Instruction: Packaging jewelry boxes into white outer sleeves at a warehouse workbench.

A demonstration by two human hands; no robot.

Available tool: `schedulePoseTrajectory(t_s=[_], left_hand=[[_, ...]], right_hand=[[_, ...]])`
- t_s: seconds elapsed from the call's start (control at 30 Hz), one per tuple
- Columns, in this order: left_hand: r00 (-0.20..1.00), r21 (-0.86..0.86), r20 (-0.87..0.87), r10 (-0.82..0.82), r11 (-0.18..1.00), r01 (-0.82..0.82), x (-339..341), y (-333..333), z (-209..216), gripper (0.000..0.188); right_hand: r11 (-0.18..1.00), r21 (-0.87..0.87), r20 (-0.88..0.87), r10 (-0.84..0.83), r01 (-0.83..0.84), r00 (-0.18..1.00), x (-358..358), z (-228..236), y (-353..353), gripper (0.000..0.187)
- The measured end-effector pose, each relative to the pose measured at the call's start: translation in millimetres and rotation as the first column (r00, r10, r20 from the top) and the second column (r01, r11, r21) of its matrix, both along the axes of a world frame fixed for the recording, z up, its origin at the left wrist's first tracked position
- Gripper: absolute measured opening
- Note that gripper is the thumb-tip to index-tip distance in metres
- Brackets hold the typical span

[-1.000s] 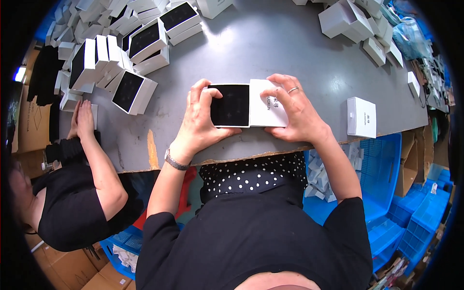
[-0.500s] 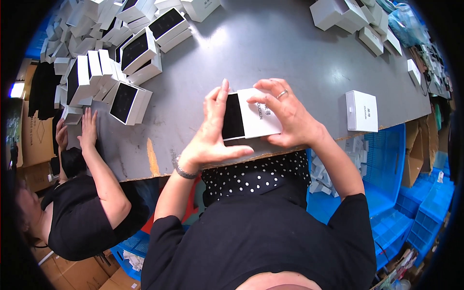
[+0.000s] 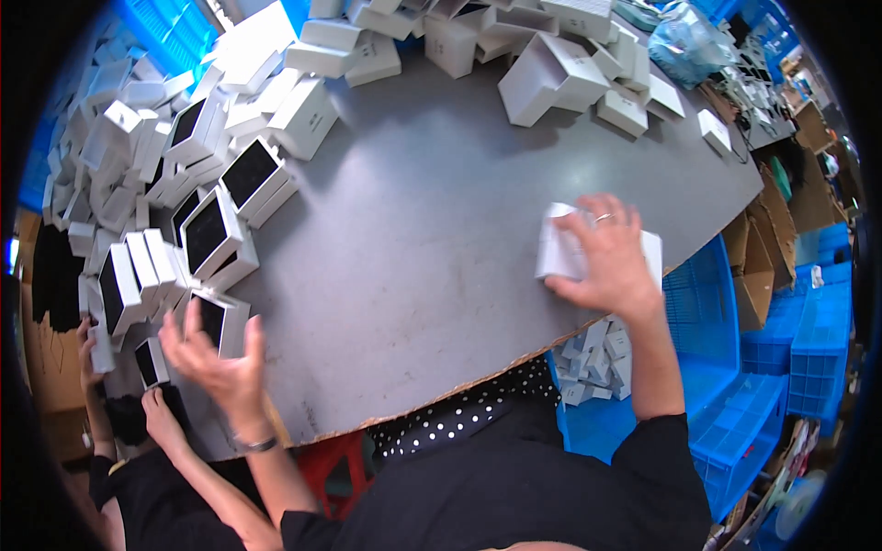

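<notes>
At the right of the table my right hand (image 3: pixel 606 257) grips a closed white box (image 3: pixel 559 250) from above, thumb on its near side. A second white box (image 3: pixel 653 253) stands just behind that hand, mostly covered by it. Over on the left, my left hand (image 3: pixel 219 363) is empty, its fingers spread. It hovers at a white box with a black inside (image 3: pixel 235 323); whether the fingertips touch it is hard to tell. Close by stands a row of similar black-and-white boxes (image 3: pixel 138 275).
White boxes (image 3: pixel 312 119) are heaped along the left and far edges of the grey table (image 3: pixel 413 248). A co-worker's hand (image 3: pixel 163 424) holds a small box beside my left arm. Below the table's right edge sits a blue crate (image 3: pixel 703 312) with small white boxes.
My left hand has let go of the box and moved left to the other boxes. My right hand has carried the box, now closed, rightward beside the one standing there. The view has shifted.
</notes>
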State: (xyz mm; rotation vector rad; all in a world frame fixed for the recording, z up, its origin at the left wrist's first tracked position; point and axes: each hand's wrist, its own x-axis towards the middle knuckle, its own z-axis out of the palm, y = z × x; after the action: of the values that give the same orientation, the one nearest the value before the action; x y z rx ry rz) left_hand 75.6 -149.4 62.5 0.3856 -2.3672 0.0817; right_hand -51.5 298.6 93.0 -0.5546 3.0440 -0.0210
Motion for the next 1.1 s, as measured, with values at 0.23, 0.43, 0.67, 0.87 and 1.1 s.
schedulePoseTrajectory(t_s=[0.23, 0.43, 0.67, 0.87, 1.1], left_hand=[[0.926, 0.189, 0.366, 0.094, 0.967, -0.172, -11, -50, 3, 0.079], [0.875, 0.488, 0.067, -0.479, 0.781, 0.39, 14, 53, 12, 0.081], [0.62, 0.553, 0.274, -0.735, 0.648, 0.524, -6, 96, -18, 0.088], [0.653, 0.565, 0.387, -0.651, 0.727, 0.39, -5, 113, -2, 0.1], [0.675, 0.387, 0.311, -0.669, 0.738, 0.552, -7, 115, -3, 0.078]], right_hand=[[0.87, 0.479, -0.606, 0.423, -0.116, 0.673, -179, 4, -3, 0.061], [0.893, 0.283, -0.364, 0.439, -0.351, 0.822, -184, 14, -44, 0.052], [0.932, -0.294, 0.431, -0.07, 0.214, 0.9, -59, -7, -68, 0.069], [0.813, -0.201, -0.234, 0.502, -0.547, 0.833, -35, -30, -48, 0.08], [0.783, -0.342, -0.122, 0.511, -0.52, 0.851, -35, -38, -62, 0.088]])
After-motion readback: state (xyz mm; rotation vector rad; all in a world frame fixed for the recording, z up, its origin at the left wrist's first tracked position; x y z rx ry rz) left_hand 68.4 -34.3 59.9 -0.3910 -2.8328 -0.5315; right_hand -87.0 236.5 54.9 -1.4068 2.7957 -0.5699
